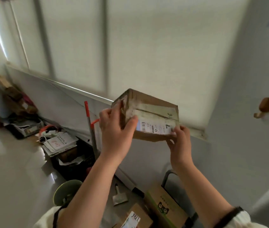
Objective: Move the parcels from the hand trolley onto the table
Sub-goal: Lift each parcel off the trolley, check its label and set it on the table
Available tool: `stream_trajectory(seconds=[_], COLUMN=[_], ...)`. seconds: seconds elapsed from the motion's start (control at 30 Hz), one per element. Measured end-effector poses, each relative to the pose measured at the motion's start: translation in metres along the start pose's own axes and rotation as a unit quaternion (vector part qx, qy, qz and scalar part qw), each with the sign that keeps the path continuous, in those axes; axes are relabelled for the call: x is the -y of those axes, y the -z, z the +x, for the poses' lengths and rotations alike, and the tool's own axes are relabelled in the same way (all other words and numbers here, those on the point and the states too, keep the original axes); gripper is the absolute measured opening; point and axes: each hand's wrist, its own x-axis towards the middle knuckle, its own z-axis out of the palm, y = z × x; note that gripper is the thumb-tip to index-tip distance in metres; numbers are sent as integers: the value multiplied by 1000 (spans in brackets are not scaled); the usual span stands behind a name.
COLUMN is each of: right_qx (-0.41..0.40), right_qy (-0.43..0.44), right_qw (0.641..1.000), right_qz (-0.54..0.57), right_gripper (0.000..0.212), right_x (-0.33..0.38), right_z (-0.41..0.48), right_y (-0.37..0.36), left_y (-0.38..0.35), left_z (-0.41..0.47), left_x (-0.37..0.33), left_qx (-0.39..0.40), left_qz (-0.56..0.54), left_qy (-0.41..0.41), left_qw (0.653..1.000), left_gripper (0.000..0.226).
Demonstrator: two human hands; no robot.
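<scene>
A taped brown cardboard parcel (153,111) with a white shipping label is held up in the air in front of the window blind. My left hand (115,129) grips its left end, thumb on the near face and fingers round the far side. My right hand (179,140) holds its lower right corner from below, fingers curled at the label. Lower down, two more parcels lie by the trolley handle (167,176): a box with green print and a cat face (165,206) and a brown box with a numbered label (138,216). No table is in view.
A green bucket (64,191) and a metal scraper (119,197) sit on the glossy floor. A red-handled mop (91,127) leans on the wall beside a dark crate of papers (61,143). More clutter fills the far left corner. A wooden hook (264,106) hangs on the right wall.
</scene>
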Motion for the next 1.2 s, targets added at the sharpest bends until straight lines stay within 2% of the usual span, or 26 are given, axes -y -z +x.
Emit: stream_trajectory(seconds=[0.03,0.1,0.17,0.23,0.3,0.37,0.4,0.47,0.53,0.63,0.7,0.8,0.9,1.0,1.07,1.13,1.2], right_qx=[-23,-45,-40,-50,-72,-79,-69,-30,21,80,91,95,83,60,76,73,58], right_qy=[-64,-161,-192,-190,-167,-105,-53,67,173,277,316,293,229,120,65,61,102], right_qw=[994,959,937,931,936,966,982,996,984,949,930,941,969,989,984,983,989], right_qz=[88,229,288,307,301,225,167,56,-28,-126,-163,-139,-40,69,148,159,86], right_gripper=[15,26,32,33,29,14,10,14,21,31,36,35,26,14,24,35,30], right_x=[1,0,-6,-10,-3,13,23,43,60,74,75,72,69,74,81,90,94], right_z=[4,7,9,12,18,23,24,23,16,6,4,9,23,39,48,55,59], right_y=[-2,-5,-8,-9,-10,-10,-12,-17,-28,-48,-56,-54,-43,-34,-28,-19,-9], left_y=[-4,-15,-28,-35,-28,-13,-6,4,8,8,7,6,10,18,21,21,20], left_z=[0,0,1,5,17,32,40,52,59,67,68,67,69,72,75,77,78], left_x=[-11,-31,-48,-51,-42,-24,-16,1,16,31,35,26,7,-15,-24,-27,-24], left_qx=[-4,-19,-23,-5,18,46,57,75,86,61,43,33,1,-37,-30,-12,16], left_qz=[67,187,252,259,192,31,-65,-225,-335,-435,-451,-426,-336,-226,-153,-102,-96], left_qy=[-50,-135,-190,-203,-161,-80,-32,54,107,152,163,147,89,-65,-174,-220,-208], left_qw=[997,973,948,944,968,995,996,970,932,885,876,892,938,971,972,970,973], left_gripper=[63,71,71,67,60,42,34,36,37,35,33,31,28,39,47,56,64])
